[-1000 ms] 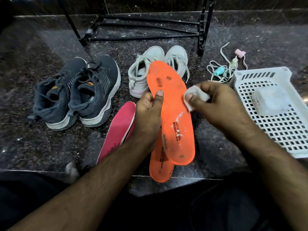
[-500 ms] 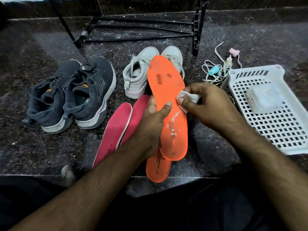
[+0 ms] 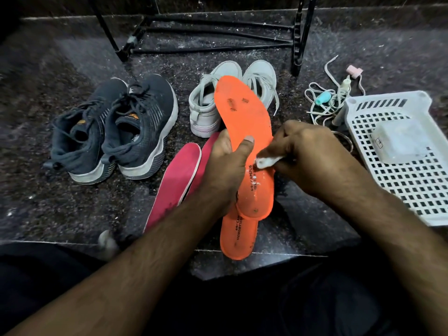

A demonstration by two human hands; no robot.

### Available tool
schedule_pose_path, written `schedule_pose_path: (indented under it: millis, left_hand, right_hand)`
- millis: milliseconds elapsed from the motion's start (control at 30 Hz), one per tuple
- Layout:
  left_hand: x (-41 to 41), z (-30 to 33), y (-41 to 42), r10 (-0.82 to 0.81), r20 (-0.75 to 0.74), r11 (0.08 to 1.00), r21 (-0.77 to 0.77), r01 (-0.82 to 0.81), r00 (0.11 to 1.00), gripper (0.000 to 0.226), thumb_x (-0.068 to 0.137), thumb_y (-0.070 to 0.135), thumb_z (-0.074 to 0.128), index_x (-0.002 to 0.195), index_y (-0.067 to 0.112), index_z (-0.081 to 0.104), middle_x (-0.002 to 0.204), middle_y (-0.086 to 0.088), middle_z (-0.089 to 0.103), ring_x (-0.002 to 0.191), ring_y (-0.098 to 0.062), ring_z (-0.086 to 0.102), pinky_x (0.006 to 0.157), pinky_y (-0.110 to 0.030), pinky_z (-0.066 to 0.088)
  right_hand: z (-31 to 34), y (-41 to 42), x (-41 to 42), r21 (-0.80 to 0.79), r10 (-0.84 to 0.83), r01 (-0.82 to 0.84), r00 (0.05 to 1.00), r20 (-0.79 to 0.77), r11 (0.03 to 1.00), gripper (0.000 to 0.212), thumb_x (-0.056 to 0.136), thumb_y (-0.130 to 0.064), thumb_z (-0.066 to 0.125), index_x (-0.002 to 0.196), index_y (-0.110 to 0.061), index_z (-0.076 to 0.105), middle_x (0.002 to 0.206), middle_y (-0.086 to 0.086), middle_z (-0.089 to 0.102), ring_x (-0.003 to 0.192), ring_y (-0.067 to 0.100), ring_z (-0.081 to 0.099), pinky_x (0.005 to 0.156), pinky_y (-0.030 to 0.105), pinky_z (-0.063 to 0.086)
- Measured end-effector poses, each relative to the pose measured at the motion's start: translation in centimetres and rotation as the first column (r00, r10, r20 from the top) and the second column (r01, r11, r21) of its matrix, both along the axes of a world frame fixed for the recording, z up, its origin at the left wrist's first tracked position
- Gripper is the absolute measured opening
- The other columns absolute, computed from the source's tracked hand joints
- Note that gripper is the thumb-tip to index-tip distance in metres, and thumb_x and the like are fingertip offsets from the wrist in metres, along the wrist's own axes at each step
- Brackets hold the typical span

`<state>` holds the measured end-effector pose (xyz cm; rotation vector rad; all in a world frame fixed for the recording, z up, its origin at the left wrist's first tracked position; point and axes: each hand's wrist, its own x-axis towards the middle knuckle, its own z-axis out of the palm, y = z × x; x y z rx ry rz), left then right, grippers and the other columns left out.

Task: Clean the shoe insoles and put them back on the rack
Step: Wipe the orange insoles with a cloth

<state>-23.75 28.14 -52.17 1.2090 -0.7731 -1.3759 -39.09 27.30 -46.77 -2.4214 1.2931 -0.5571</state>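
My left hand [image 3: 225, 170] grips an orange insole [image 3: 244, 117] at its middle, thumb across the top face. The insole has dark marks near the toe and white flecks by the printed logo. My right hand [image 3: 312, 156] pinches a small white wipe [image 3: 266, 161] against the insole just right of my left thumb. A second orange insole [image 3: 238, 238] lies on the floor under the held one. Two pink insoles [image 3: 177, 180] lie side by side to the left. The black shoe rack [image 3: 208, 32] stands at the back.
A pair of dark grey sneakers [image 3: 116, 132] sits at the left and a pair of white sneakers [image 3: 208, 103] behind the insoles. A white plastic basket [image 3: 412, 190] with a pale packet stands at the right. Loose laces and small bottles [image 3: 329, 100] lie beside it.
My right hand has drawn the wipe down the orange insole from its upper edge toward the printed logo. My left hand shifted its grip slightly; the insole stays upright.
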Motion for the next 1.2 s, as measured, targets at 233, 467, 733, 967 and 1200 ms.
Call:
schedule_pose_path:
  millis: [233,467,733,967,1200]
  left_hand:
    - [0.1,0.0,0.0,0.004,-0.006,1.0,-0.021,-0.004,1.0,0.023,0.095,0.011,0.057,0.117,0.013,0.062,0.117,-0.02,0.071,0.109,-0.04,0.067,0.101,-0.062,0.048]
    - [-0.3,0.1,0.0,-0.01,-0.012,0.999,-0.038,0.009,1.0,0.022,0.093,0.015,0.058,0.115,0.018,0.062,0.118,-0.021,0.07,0.104,-0.036,0.066,0.101,-0.064,0.047]
    - [-0.2,0.3,0.0,0.03,-0.067,0.999,0.016,-0.029,0.997,0.026,0.1,0.005,0.053,0.126,0.001,0.054,0.121,-0.031,0.064,0.095,-0.033,0.063,0.092,-0.053,0.051]
    - [0.0,0.3,-0.5,0.082,-0.097,0.997,0.017,-0.081,0.992,0.019,0.1,0.0,0.051,0.114,0.009,0.058,0.107,-0.021,0.065,0.095,-0.031,0.061,0.092,-0.051,0.05]
    - [-0.5,0.5,-0.2,0.051,-0.069,0.999,0.014,-0.05,0.996,0.023,0.1,0.0,0.05,0.122,0.007,0.055,0.102,-0.018,0.067,0.08,-0.025,0.065,0.077,-0.038,0.053]
  right_hand:
    - [0.0,0.3,1.1,0.058,-0.003,0.005,1.0,-0.025,0.998,0.026,0.072,-0.011,0.078,0.091,-0.028,0.08,0.088,-0.003,0.059,0.08,0.013,0.06,0.074,0.025,0.047]
    - [-0.2,0.1,1.1,-0.053,-0.232,0.233,0.972,0.026,0.971,0.016,0.078,-0.017,0.069,0.093,-0.023,0.073,0.088,0.001,0.06,0.084,0.024,0.062,0.075,0.036,0.048]
    - [-0.2,0.5,1.1,0.059,-0.24,0.237,0.969,0.05,0.97,0.011,0.082,-0.024,0.07,0.091,-0.019,0.073,0.087,0.001,0.067,0.081,0.018,0.062,0.074,0.03,0.045]
    - [-0.2,1.6,2.8,0.241,-0.275,0.242,0.954,0.115,0.94,0.013,0.083,-0.035,0.073,0.088,-0.023,0.074,0.068,-0.007,0.067,0.062,0.007,0.059,0.063,0.024,0.044]
    - [-0.2,0.5,1.6,0.2,-0.412,0.373,0.886,0.212,0.906,0.014,0.081,-0.036,0.074,0.089,-0.024,0.071,0.069,-0.009,0.069,0.059,0.002,0.059,0.06,0.021,0.044]
